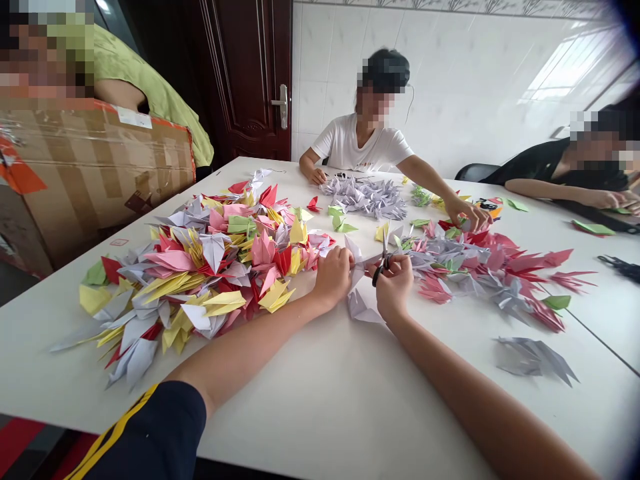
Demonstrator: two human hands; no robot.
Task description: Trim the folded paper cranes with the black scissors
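Observation:
My left hand (334, 279) pinches a pale lilac folded-paper piece (356, 275), with more of the paper hanging below toward the table. Close on its right, my right hand (395, 285) is closed around small scissors (385, 259) with black handles, blades pointing up and away from me. The fingers of both hands nearly meet at the paper, and exactly where the blades stand against it I cannot tell. To the left spreads a big heap of folded paper pieces (213, 247) in pink, red, yellow and lilac. Another pile of folded paper (480, 267), mostly lilac and red, lies to the right.
Across the table (320, 400), a co-worker in a white shirt (357, 143) reaches into the right-hand pile. A lilac paper pile (367, 197) lies before that person. Another person (550, 167) sits far right. A cardboard box (95, 167) stands left beside someone in green.

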